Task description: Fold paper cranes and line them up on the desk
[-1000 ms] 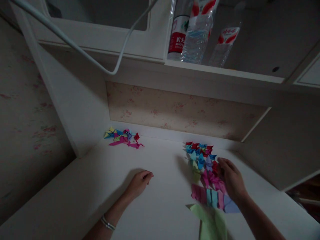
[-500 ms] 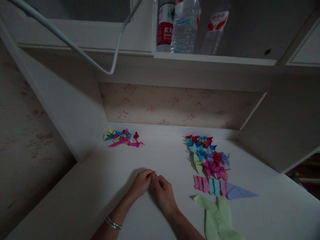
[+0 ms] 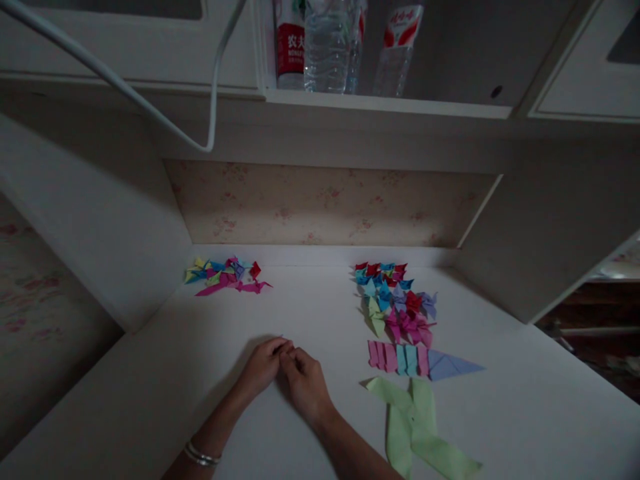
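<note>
Head view: left hand [image 3: 263, 365] and right hand [image 3: 306, 385] are held together over the bench [image 3: 280, 440], fingers curled, whether anything is grasped cannot be told; green paper [image 3: 424, 421] and folded figures [image 3: 399, 298] are seen rightward

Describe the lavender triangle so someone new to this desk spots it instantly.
On the white desk, look right of the right hand: a row of folded paper lies between paper figures and the pale green paper. The lavender triangle ends that row on the right, tapering to a point, unlike the pink strips and turquoise strips.
</note>
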Demonstrator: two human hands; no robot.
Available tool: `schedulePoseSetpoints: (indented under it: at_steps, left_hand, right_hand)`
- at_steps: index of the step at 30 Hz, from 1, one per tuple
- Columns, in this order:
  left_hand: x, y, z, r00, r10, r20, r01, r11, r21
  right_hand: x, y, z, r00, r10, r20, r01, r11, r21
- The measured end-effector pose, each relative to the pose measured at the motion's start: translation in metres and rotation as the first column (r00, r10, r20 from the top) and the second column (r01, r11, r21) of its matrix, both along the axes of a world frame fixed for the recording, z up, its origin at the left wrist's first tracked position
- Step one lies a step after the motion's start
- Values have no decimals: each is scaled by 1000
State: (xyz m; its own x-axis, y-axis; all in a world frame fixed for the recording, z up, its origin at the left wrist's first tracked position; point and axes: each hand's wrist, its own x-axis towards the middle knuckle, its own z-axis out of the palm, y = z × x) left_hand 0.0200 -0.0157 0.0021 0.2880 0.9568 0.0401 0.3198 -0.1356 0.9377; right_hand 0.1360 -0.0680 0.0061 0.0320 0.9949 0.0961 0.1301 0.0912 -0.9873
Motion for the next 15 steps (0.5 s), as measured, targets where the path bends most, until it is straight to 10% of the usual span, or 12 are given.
schedulePoseSetpoints:
  at_steps: [11,15]
  left_hand:
    - [-3,2,3,993,112,-23,-113,993,-20]
    - [-11,34,19,942,207,-266,-150,964,221]
  right_hand:
    - [0,-1,-1,997,36,63,-37,999,8]
    - [1,-3,1,995,39,91,-39,999,-8]
